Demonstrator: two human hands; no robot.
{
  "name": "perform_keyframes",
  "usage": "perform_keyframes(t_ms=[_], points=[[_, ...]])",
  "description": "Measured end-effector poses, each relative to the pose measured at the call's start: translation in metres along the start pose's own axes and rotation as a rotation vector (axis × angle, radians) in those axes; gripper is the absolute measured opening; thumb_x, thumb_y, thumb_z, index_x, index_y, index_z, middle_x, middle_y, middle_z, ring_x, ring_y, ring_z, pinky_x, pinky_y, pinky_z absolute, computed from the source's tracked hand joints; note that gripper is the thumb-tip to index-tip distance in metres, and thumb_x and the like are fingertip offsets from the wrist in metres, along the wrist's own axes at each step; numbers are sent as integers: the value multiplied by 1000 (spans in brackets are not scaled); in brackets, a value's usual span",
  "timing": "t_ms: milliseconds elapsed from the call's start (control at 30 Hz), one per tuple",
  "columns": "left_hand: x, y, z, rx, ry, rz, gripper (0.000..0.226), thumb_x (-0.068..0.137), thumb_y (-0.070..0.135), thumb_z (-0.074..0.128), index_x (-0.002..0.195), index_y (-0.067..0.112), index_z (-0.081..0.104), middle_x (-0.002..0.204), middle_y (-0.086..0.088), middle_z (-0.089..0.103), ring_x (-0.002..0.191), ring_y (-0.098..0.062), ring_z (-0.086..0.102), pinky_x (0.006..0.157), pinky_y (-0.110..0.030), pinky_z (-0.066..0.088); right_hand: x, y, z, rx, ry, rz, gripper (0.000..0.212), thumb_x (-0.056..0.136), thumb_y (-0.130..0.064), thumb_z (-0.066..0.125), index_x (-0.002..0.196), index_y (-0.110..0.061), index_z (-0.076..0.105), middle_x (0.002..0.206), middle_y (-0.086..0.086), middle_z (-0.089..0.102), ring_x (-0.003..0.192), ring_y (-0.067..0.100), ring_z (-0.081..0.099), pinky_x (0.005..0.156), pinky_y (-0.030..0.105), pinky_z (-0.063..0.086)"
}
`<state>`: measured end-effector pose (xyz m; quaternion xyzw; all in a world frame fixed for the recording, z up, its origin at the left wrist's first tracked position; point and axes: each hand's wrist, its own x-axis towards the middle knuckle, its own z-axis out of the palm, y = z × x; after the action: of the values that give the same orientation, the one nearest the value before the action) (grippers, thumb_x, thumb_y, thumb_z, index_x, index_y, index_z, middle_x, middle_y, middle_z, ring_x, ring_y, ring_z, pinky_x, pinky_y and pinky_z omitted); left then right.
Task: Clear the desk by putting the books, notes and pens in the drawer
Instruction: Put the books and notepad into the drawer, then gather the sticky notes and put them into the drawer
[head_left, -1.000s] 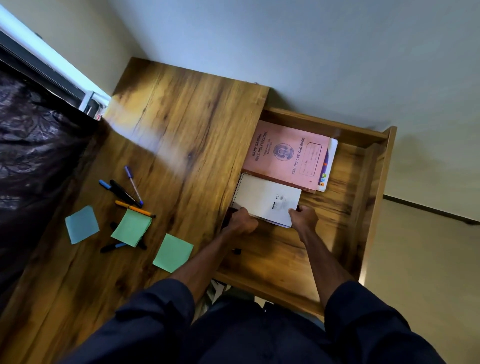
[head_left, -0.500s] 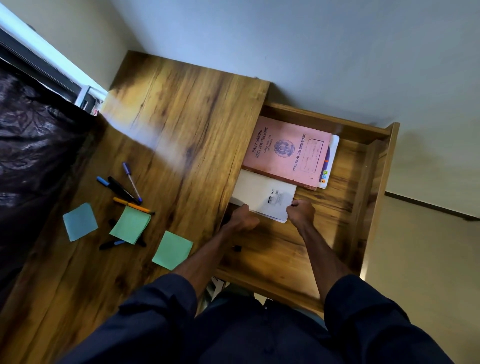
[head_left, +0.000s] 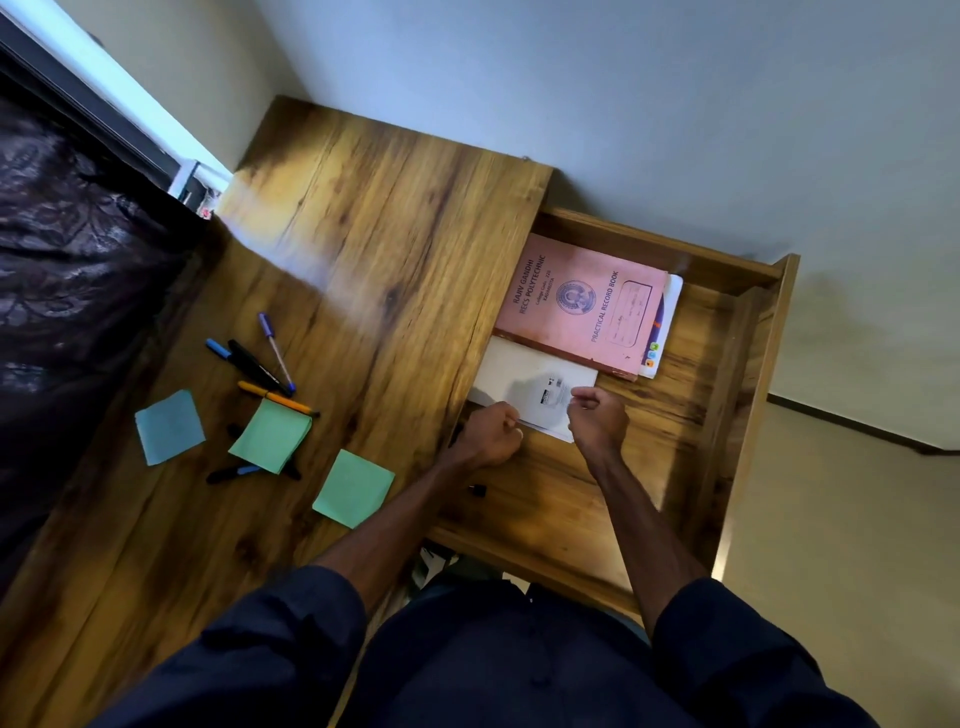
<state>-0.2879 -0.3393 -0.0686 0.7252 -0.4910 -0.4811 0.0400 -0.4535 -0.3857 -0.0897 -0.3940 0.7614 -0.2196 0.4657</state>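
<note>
Two hands settle a white notebook into an open desk drawer while pens and notes wait on the desktop.

Well to the left of both hands, a blue note (head_left: 170, 426), a scatter of pens (head_left: 260, 366) and two green notes (head_left: 270, 435) (head_left: 353, 487) lie on the desk (head_left: 363, 218), nearer the left hand and likely next to be gathered. The left hand (head_left: 491, 435), curled into a loose fist, touches the near edge of the white notebook (head_left: 524, 384); whether it grips is unclear. The notebook's long axis runs across, from one hand to the other, just beyond the knuckles. The right hand (head_left: 597, 420), fingers curled, rests at its right corner. Beyond lies a pink record book (head_left: 576, 306), inside the drawer (head_left: 748, 395).
</note>
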Motion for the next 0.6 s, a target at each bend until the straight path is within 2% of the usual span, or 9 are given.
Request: perform_keyframes(t_ms=[100, 200, 333, 467, 600], points=[[-14, -10, -7, -14, 81, 48, 26, 96, 18, 58, 122, 18, 63, 120, 0, 67, 105, -12, 63, 93, -32, 56, -16, -11, 11, 32, -53, -114, 16, 85, -8, 68, 95, -19, 75, 90, -3, 75, 82, 15, 72, 72, 42, 64], [-33, -21, -20, -48, 174, 92, 21, 98, 14, 58, 117, 13, 67, 115, 0, 68, 105, -12, 63, 90, -25, 51, -39, -29, 24, 0, -152, -242, 16, 86, -11, 67, 91, -24, 73, 87, -6, 75, 79, 13, 73, 72, 43, 63], [-60, -48, -45, -153, 313, 124, 17, 98, 17, 60, 111, 15, 70, 106, 4, 69, 95, -8, 63, 76, -16, 48, -70, -51, 50, -41, -264, -377, 10, 88, -16, 67, 93, -23, 73, 88, -8, 75, 79, 9, 72, 72, 39, 63], [-85, -87, -72, -254, 459, 105, 14, 90, 21, 65, 99, 24, 75, 95, 9, 74, 88, -6, 70, 74, -23, 58, -98, -67, 81, -106, -375, -471, 9, 90, -17, 70, 98, -20, 74, 91, -8, 74, 80, 6, 71, 73, 31, 62], [-105, -131, -95, -300, 561, 19, 9, 85, 23, 73, 93, 23, 77, 88, 8, 75, 81, -5, 70, 66, -17, 55, -122, -78, 118, -175, -474, -512, 7, 90, -19, 72, 97, -21, 73, 89, -7, 74, 79, 7, 70, 74, 29, 61]])
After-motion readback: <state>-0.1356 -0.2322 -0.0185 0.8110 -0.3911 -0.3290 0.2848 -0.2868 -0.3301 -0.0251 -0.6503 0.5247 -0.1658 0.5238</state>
